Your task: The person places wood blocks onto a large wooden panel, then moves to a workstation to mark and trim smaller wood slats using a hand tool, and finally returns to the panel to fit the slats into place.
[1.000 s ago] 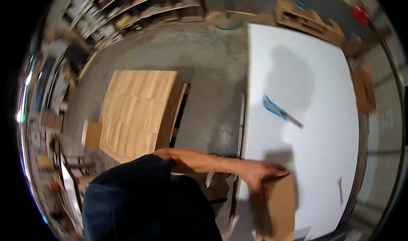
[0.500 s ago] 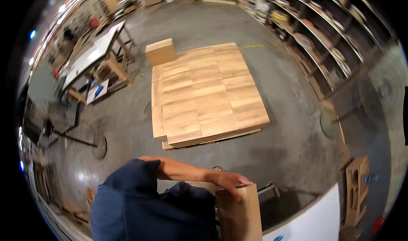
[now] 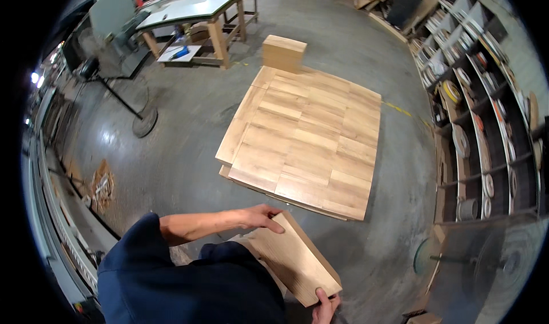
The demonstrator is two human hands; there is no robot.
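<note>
Between my two hands I hold a thick, light-brown stack of wood-grain boards (image 3: 294, 255), slanted in front of my body. My left hand (image 3: 264, 217) grips its far left end, thumb lying on the upper face. At the near right end my right hand (image 3: 326, 308) is closed on the corner with its thumb on top; its other fingers are mostly hidden. Ahead lies a low, wide pile of wood-grain panels (image 3: 309, 135) laid edge to edge in layers. A smaller block of stacked boards (image 3: 284, 52) sits on the pile's far left corner.
At the far left is a white-topped workbench (image 3: 194, 7) with wooden legs. A fan on a stand (image 3: 146, 122) is to the left, near wood scraps (image 3: 102, 187). Shelves with rolls of edging (image 3: 474, 130) line the right, with another fan (image 3: 509, 261) nearer me.
The boards have come away from beside the white surface and toward the floor pile. My right hand now shows on them. My view has turned right.
</note>
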